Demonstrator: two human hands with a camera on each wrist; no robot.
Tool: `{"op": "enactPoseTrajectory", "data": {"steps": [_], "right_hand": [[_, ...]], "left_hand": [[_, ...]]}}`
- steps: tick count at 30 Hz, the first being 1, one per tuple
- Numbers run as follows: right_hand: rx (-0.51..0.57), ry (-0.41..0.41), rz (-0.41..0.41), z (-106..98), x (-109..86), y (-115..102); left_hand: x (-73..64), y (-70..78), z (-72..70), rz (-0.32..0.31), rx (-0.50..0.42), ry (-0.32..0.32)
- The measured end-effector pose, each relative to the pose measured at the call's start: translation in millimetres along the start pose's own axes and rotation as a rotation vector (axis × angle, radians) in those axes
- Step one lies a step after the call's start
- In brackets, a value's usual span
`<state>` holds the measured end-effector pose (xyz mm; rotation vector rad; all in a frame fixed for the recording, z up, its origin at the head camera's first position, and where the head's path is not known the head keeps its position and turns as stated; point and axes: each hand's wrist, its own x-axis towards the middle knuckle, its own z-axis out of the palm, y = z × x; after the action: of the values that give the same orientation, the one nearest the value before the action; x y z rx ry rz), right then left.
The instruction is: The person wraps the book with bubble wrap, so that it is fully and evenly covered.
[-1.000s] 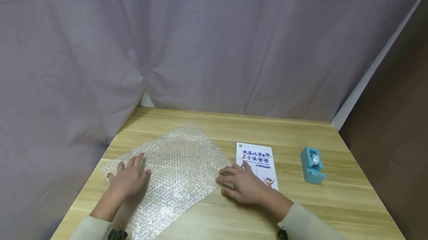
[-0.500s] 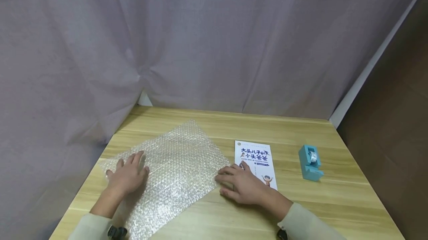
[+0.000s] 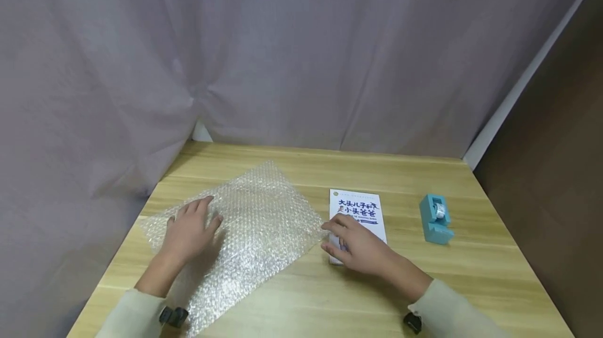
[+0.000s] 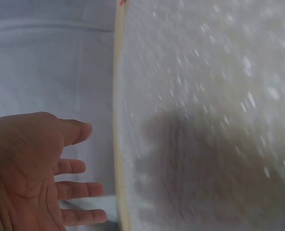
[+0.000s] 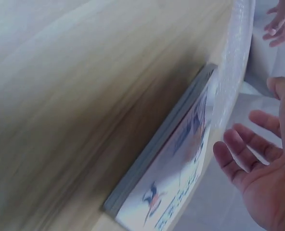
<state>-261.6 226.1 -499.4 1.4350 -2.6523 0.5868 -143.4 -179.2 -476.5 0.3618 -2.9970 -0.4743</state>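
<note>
A sheet of clear bubble wrap (image 3: 268,217) lies flat on the table, turned cornerwise. Over its left part hovers my left hand (image 3: 187,231), fingers extended; in the left wrist view a gap and a dark shadow separate the hand (image 4: 32,173) from the sheet (image 4: 219,86). A white book (image 3: 363,199) with blue lettering lies just right of the wrap. My right hand (image 3: 360,246) is held above the book's lower part and covers some of the cover. The right wrist view shows that hand (image 5: 267,178) holding nothing, apart from the book (image 5: 166,178).
On the right side of the wooden table (image 3: 292,301) stands a blue tape dispenser (image 3: 435,220) with a roll of tape in it. A grey curtain (image 3: 292,55) hangs behind the table and along its left side. A brown surface (image 3: 556,170) borders the right.
Both hands have lifted from the bubble wrap. The right hand has shifted rightward over the book, and the left moved slightly right. The head view has tilted a little.
</note>
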Motion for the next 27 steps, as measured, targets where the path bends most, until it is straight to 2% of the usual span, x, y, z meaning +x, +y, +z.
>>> {"op": "enactPoseTrajectory", "data": {"steps": [5, 11, 20, 24, 27], "right_hand": [[-0.025, 0.029, 0.114, -14.3, -10.0, 14.3], [-0.005, 0.013, 0.281, -30.1, -23.5, 30.8], [0.0, -0.069, 0.51, -36.7, -45.1, 48.4], [0.013, -0.098, 0.581, -35.4, -52.9, 53.3], [0.007, -0.105, 0.605, -34.4, -57.4, 55.6]], "left_hand": [[3.4, 19.7, -3.1, 0.063, -0.029, 0.038], [6.8, 34.0, -1.7, 0.108, -0.047, 0.06], [13.7, 57.6, 6.1, 0.125, -0.115, -0.009], [17.0, 66.7, 8.7, 0.125, -0.125, -0.032], [18.1, 72.9, 10.4, 0.124, -0.13, -0.046]]}}
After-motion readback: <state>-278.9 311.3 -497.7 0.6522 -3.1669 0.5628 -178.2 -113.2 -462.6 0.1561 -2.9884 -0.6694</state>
